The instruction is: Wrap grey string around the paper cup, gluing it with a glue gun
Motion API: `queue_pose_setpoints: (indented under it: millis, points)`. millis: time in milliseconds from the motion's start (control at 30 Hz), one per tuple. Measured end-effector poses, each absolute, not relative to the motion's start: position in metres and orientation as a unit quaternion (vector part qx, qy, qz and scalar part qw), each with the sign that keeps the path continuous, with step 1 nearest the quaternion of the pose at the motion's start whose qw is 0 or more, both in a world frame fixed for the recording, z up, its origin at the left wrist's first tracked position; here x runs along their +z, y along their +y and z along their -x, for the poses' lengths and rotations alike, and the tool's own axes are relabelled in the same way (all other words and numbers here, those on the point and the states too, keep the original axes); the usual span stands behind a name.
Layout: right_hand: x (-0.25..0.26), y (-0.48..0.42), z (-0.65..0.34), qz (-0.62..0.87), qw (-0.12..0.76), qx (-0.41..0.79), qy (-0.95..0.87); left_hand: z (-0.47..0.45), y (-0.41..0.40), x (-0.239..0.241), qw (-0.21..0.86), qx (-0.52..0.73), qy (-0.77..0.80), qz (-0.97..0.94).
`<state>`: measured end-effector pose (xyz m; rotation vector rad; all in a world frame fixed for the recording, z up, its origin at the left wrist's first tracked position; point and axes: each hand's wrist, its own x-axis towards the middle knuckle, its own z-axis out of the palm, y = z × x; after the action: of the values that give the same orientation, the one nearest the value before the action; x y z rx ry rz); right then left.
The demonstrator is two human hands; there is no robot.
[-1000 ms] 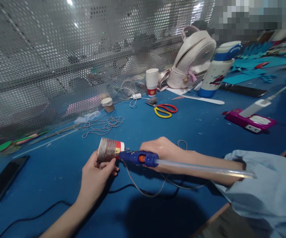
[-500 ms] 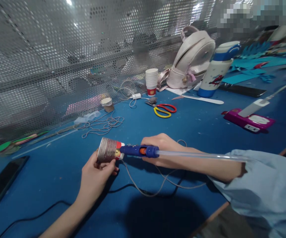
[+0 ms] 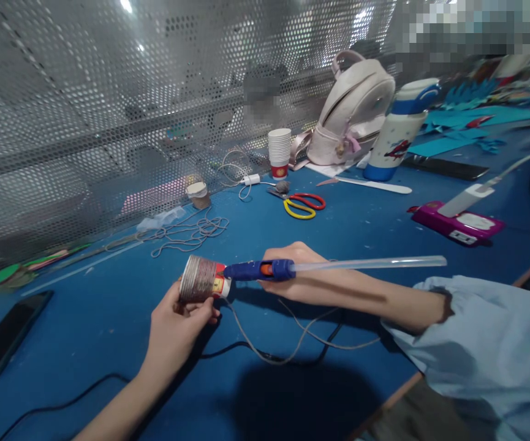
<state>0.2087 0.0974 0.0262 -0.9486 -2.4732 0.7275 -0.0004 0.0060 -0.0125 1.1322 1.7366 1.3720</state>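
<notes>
My left hand [image 3: 179, 321] grips a paper cup [image 3: 199, 279] lying on its side, its wall mostly wound with grey-brown cord and a red and white band bare near the rim. In my right hand [image 3: 295, 272] is a blue hot glue gun [image 3: 250, 270], a clear glue stick [image 3: 375, 263] jutting out of its back. The nozzle meets the cup at the edge of the winding, touching or nearly so. A loose grey cord [image 3: 287, 362] trails from the cup across the blue table to the right. Fingers of the right hand are partly hidden behind the gun.
Behind lie scissors [image 3: 299, 205], a cord tangle [image 3: 195, 233], a small wrapped cup [image 3: 198, 195] and stacked paper cups [image 3: 279, 153]. A backpack [image 3: 356, 110], bottle [image 3: 396, 131] and magenta power strip [image 3: 458, 223] stand right. A phone [image 3: 5, 337] lies left; a perforated metal screen [image 3: 108, 110] borders the table.
The glue stick's rear end has swung up, away from my right forearm. The gun's tip has shifted slightly over the cup. My left hand keeps the cup almost still.
</notes>
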Motion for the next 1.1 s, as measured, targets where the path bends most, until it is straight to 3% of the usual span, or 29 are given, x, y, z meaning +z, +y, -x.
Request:
queue_pose_setpoints:
  millis: [400,667,833,1100]
  points:
    - [0.030,0.095,-0.209,0.326,0.174,0.263,-0.891,0.004,0.007,-0.016,0.327,0.530,0.643,-0.446]
    - [0.024,0.106,-0.210,0.344,0.228,0.295,-0.861,0.002,0.007,-0.013,0.329,0.535,0.638,-0.446]
    - [0.027,0.099,-0.209,0.346,0.196,0.278,-0.874,0.004,0.007,-0.016,0.339,0.537,0.633,-0.443]
    - [0.018,0.091,-0.211,0.249,0.191,0.244,-0.917,0.004,0.007,-0.015,0.343,0.533,0.636,-0.440]
